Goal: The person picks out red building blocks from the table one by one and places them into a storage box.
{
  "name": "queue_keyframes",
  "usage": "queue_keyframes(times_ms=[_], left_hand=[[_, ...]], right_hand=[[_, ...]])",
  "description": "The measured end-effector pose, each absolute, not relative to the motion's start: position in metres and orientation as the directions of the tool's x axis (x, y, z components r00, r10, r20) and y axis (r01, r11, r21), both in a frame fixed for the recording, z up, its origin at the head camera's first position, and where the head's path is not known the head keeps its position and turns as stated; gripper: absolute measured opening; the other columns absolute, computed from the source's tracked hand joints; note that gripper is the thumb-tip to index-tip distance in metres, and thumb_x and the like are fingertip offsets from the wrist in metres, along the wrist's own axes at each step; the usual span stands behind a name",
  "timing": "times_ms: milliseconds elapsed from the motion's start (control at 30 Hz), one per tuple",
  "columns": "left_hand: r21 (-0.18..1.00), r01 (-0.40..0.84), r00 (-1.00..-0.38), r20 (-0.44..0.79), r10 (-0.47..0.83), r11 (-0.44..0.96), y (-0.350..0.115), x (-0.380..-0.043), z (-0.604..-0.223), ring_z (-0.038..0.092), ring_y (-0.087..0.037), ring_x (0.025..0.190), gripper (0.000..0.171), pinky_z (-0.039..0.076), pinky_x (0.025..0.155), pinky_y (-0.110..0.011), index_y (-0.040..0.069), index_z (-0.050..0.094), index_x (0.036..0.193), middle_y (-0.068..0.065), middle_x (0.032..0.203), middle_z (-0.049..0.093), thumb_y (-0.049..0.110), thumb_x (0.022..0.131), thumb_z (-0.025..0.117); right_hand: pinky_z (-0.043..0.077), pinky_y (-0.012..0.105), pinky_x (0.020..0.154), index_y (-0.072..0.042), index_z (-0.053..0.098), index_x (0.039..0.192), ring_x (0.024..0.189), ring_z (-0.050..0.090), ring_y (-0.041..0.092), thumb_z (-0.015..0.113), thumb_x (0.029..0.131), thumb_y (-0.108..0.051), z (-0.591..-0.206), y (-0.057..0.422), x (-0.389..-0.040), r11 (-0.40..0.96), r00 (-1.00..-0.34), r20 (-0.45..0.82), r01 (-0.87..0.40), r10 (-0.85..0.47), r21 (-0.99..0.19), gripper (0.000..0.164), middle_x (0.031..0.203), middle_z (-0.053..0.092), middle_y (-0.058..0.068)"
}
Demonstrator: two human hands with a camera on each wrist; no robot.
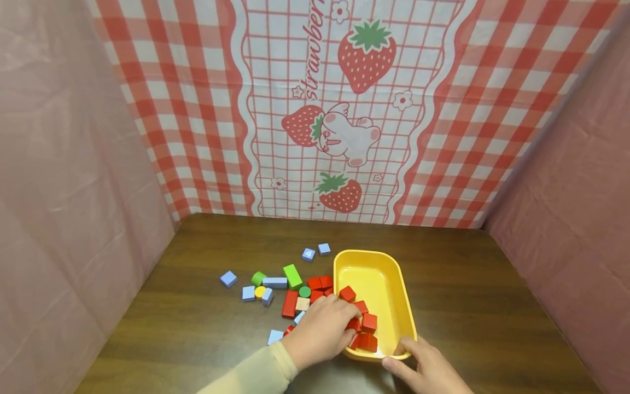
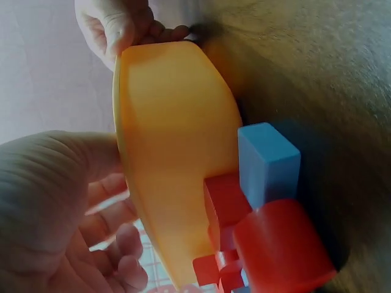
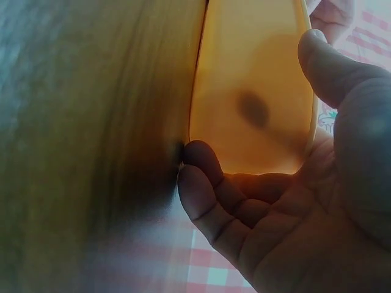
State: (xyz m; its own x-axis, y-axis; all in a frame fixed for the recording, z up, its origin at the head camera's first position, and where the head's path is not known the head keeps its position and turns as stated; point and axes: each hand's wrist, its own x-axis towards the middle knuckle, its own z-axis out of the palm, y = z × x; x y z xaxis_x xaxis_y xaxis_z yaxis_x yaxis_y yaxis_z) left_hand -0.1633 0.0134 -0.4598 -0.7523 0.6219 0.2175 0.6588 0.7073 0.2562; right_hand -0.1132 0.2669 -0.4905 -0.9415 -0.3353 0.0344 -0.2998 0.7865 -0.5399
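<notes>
My left hand reaches over the left rim of a yellow tray. Thumb and index finger close around a red block inside, largely hidden by the hand. Several more red blocks lie along the tray's left side. At the near right corner my right hand grips the tray; its thumb hooks over the rim while the other fingers curl against the outer wall. Beside the tray, under my left wrist, stand a red cylinder and a blue block.
Left of the tray lie red blocks, green blocks, a yellow round piece, a plain wooden block and several blue pieces. Two small blue tiles sit farther back. A strawberry-print cloth hangs behind the brown table.
</notes>
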Motion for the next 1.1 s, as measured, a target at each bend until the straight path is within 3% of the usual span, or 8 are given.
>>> queue_keyframes(times_ms=[200, 567, 767, 900, 1000, 1100], left_hand=[[0.269, 0.605, -0.796, 0.17, 0.581, 0.749, 0.018, -0.163, -0.46, 0.043, -0.01, 0.074, 0.021, 0.042, 0.065, -0.024, 0.024, 0.068, 0.104, 0.013, 0.09, 0.064, 0.029, 0.085, 0.076], [0.272, 0.582, -0.813, 0.169, 0.557, 0.766, 0.018, -0.163, -0.461, 0.041, -0.011, 0.07, 0.019, 0.038, 0.061, -0.025, 0.023, 0.069, 0.101, 0.014, 0.083, 0.062, 0.032, 0.086, 0.075], [0.253, 0.62, -0.781, 0.295, 0.551, 0.743, 0.007, -0.161, -0.463, 0.05, -0.011, 0.09, 0.021, 0.049, 0.08, -0.03, 0.02, 0.069, 0.107, 0.008, 0.106, 0.063, 0.032, 0.09, 0.071], [0.244, 0.615, -0.769, 0.398, 0.5, 0.75, -0.015, -0.167, -0.464, 0.052, -0.013, 0.096, 0.016, 0.05, 0.084, -0.034, 0.016, 0.068, 0.107, 0.005, 0.111, 0.062, 0.018, 0.09, 0.066], [0.257, 0.574, -0.795, 0.404, 0.453, 0.778, -0.038, -0.173, -0.468, 0.054, -0.015, 0.095, 0.019, 0.051, 0.083, -0.037, 0.013, 0.069, 0.107, 0.003, 0.107, 0.064, 0.011, 0.089, 0.064], [0.27, 0.508, -0.849, 0.318, 0.422, 0.818, -0.062, -0.175, -0.474, 0.055, -0.019, 0.099, 0.027, 0.051, 0.087, -0.041, 0.009, 0.069, 0.111, -0.002, 0.11, 0.065, 0.009, 0.084, 0.067]], right_hand=[[0.041, 0.029, 0.061, -0.028, 0.057, 0.087, 0.073, 0.049, 0.013, 0.069, 0.087, -0.052, -0.488, 0.265, -0.113, 0.777, -0.941, 0.025, -0.295, -0.339, -0.556, 0.027, 0.081, 0.052, -0.006], [0.041, 0.028, 0.06, -0.027, 0.057, 0.086, 0.072, 0.048, 0.012, 0.07, 0.087, -0.05, -0.487, 0.265, -0.113, 0.774, -0.941, 0.033, -0.296, -0.336, -0.56, 0.026, 0.08, 0.051, -0.005], [0.04, 0.027, 0.059, -0.027, 0.056, 0.085, 0.071, 0.048, 0.012, 0.07, 0.088, -0.048, -0.487, 0.265, -0.113, 0.766, -0.939, 0.024, -0.294, -0.342, -0.571, 0.026, 0.08, 0.051, -0.004], [0.039, 0.026, 0.058, -0.026, 0.056, 0.085, 0.071, 0.047, 0.012, 0.07, 0.088, -0.047, -0.486, 0.266, -0.114, 0.769, -0.94, -0.003, -0.277, -0.341, -0.576, 0.026, 0.079, 0.051, -0.003], [0.038, 0.026, 0.058, -0.026, 0.056, 0.085, 0.07, 0.047, 0.012, 0.07, 0.088, -0.048, -0.487, 0.266, -0.114, 0.771, -0.941, -0.007, -0.273, -0.339, -0.576, 0.027, 0.079, 0.05, -0.003], [0.038, 0.025, 0.056, -0.026, 0.055, 0.084, 0.067, 0.047, 0.011, 0.07, 0.088, -0.048, -0.489, 0.267, -0.113, 0.767, -0.942, -0.012, -0.267, -0.337, -0.583, 0.027, 0.077, 0.05, -0.002]])
